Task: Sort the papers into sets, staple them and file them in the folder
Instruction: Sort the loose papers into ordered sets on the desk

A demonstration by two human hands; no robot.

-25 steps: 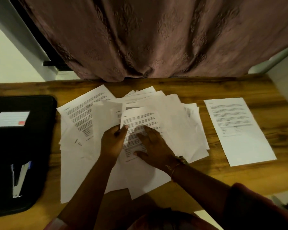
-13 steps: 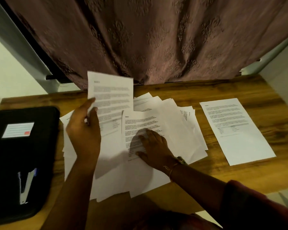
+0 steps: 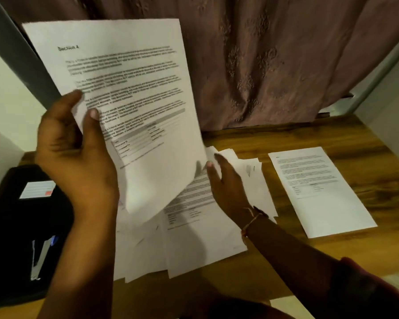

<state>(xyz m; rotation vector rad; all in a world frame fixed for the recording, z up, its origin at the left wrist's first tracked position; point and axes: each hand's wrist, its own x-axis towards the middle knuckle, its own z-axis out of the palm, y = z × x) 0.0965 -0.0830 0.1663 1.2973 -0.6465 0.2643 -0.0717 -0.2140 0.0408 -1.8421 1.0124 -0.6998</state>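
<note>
I see L hand point(image 3: 78, 157) pinching raised sheet point(image 3: 136, 100), thumb on front; R hand point(image 3: 228, 185) fingers straight, holding nothing, over pile point(image 3: 205, 238).

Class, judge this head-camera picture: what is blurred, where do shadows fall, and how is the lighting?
Head view: dim, warm light; the raised sheet in the left hand is blurred, only its heading legible; soft shadows fall on the paper pile beneath it.

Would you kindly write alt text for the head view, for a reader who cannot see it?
The left hand holds up a printed sheet above scattered papers on a wooden table; the right hand is open over them.
</note>
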